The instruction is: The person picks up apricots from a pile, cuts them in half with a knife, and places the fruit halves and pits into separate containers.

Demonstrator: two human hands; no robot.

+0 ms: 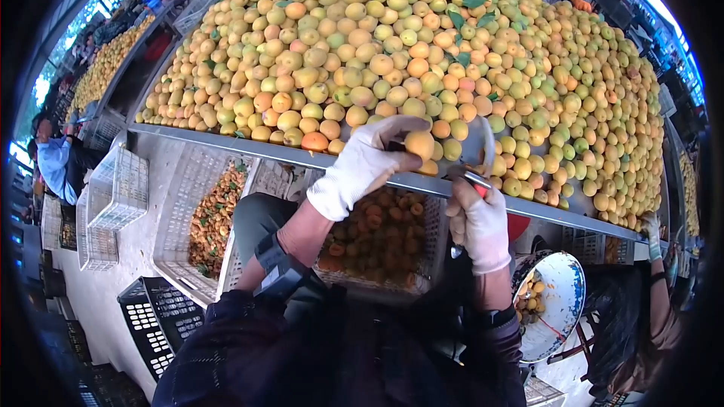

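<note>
A heap of yellow-orange apricots (354, 45) covers the metal-edged table (249, 149) in front of me. My left hand (366, 162), in a white glove, pinches one apricot (419, 145) between thumb and fingers above the table's near edge. Just to its right, my right hand (480, 222), also gloved, is closed round a knife (489, 143) with a curved metal blade pointing up. A bit of red shows at the knife's grip; the rest of the handle is hidden by the fingers. The blade is apart from the held apricot.
Below the table edge stands a crate of apricot pieces (369, 237), with another crate (177, 256) of them to the left. A white bucket (554, 316) holding some fruit is at my right. White crates (118, 188) and a black crate (154, 324) stand left. Other people work around.
</note>
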